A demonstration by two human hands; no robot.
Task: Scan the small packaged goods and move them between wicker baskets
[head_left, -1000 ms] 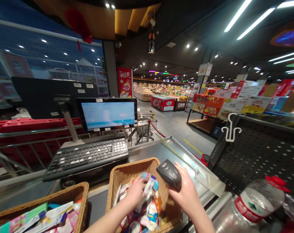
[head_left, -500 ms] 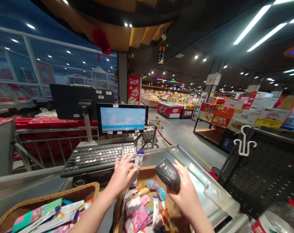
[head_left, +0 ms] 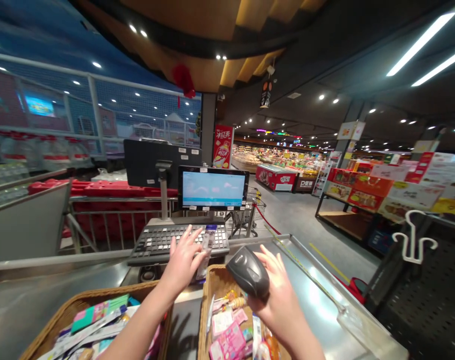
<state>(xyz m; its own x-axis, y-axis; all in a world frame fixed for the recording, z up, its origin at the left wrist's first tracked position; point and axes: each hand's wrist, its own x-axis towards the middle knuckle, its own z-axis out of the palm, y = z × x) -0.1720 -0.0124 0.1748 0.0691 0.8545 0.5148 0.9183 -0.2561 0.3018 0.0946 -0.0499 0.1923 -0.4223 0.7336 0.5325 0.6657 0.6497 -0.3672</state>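
My left hand (head_left: 182,262) holds a slim clear packet (head_left: 205,250) upright between thumb and fingers, in front of the black keyboard (head_left: 180,240). My right hand (head_left: 278,295) grips a dark handheld barcode scanner (head_left: 249,272), its head turned toward the packet. Both hands hover over a wicker basket (head_left: 212,280) filled with several small snack packs. A second wicker basket (head_left: 80,302) with colourful flat packs lies to the left, under my left forearm.
Behind the keyboard stand a lit till screen (head_left: 212,188) and a black customer display (head_left: 157,160). The steel checkout counter (head_left: 317,300) runs to the right beside a black perforated rack (head_left: 430,300). Metal railings, red baskets and store shelves lie beyond.
My left hand lifted a slim packet out of the right basket and raised it toward the keyboard. My right hand kept the scanner and shifted left. The view swung right.
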